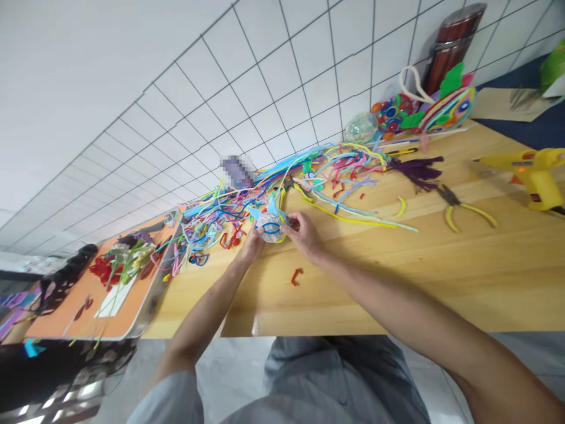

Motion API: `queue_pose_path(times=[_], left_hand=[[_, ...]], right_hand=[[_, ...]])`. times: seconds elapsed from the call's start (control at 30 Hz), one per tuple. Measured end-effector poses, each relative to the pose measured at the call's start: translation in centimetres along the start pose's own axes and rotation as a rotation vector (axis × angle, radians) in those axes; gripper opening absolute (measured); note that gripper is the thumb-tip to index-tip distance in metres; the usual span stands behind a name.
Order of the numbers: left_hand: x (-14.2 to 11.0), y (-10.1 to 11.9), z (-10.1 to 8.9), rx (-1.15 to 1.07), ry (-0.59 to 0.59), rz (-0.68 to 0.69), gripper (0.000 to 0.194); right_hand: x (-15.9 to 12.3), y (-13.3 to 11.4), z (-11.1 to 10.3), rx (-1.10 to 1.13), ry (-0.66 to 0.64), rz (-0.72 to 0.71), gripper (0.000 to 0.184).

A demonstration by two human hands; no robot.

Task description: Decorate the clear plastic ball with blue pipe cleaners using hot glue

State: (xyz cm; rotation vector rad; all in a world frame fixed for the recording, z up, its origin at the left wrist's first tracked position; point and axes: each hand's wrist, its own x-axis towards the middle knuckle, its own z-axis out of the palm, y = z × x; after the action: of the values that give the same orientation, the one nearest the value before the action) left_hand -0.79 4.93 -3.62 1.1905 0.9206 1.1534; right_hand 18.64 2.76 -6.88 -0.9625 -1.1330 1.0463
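Both my hands meet on a small clear glittery ball (270, 227) wrapped with blue pipe cleaner, held just above the wooden table (397, 277). My left hand (251, 244) grips its left side with fingers closed. My right hand (302, 232) pinches its right side, fingers curled around it. A light blue pipe cleaner piece sticks up from the ball. Behind it sprawls a big tangle of coloured pipe cleaners (282, 182). A short red pipe cleaner scrap (296, 275) lies on the wood between my forearms.
Yellow-handled pliers (463, 209) and a yellow glue gun (532, 174) lie to the right. Finished colourful ornaments (424, 109), another clear ball (361, 126) and a dark metal flask (450, 44) stand at the back by the tiled wall. An orange tray (88, 294) with craft bits sits at left.
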Motion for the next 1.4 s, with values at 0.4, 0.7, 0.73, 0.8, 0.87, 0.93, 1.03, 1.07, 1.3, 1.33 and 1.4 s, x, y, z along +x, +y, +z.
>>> queue_pose_path(times=[0.4,0.7,0.73,0.8,0.87,0.93,1.03,1.07,1.3,1.33,1.4], left_hand=[[0.2,0.4,0.0,-0.007,-0.011,-0.028,0.085],[-0.4,0.9,1.5,0.085,0.037,0.034,0.092],[-0.4,1.1,1.8,0.138,0.064,0.083,0.094],[-0.3,1.5,2.5,0.265,0.119,0.194,0.100],[-0.2,1.8,3.5,0.375,0.166,0.299,0.107],[-0.2,2.1,4.6,0.460,0.200,0.406,0.113],[-0.1,2.1,5.8,0.567,0.231,0.552,0.119],[-0.1,2.0,6.1,0.581,0.232,0.585,0.119],[0.1,-0.1,6.5,0.517,0.229,0.690,0.122],[0.1,-0.4,6.6,0.505,0.231,0.700,0.122],[0.1,-0.7,7.0,0.482,0.248,0.722,0.122]], right_hand=[[-0.5,-0.6,-0.4,0.097,-0.026,0.061,0.053],[-0.3,-0.7,-0.8,0.133,0.036,0.109,0.064],[-0.2,-0.7,-1.0,0.175,0.030,0.130,0.065],[0.2,-0.7,-1.3,0.263,0.004,0.183,0.066],[0.6,-0.8,-1.6,0.340,-0.012,0.226,0.066],[0.9,-1.0,-2.0,0.389,-0.021,0.240,0.061],[1.0,-1.1,-2.5,0.399,-0.033,0.245,0.052],[1.0,-1.2,-2.7,0.396,-0.032,0.250,0.052],[0.8,-1.8,-4.1,0.362,0.055,0.287,0.054],[0.7,-2.0,-4.2,0.346,0.066,0.295,0.053],[0.5,-2.3,-4.5,0.297,0.081,0.301,0.052]])
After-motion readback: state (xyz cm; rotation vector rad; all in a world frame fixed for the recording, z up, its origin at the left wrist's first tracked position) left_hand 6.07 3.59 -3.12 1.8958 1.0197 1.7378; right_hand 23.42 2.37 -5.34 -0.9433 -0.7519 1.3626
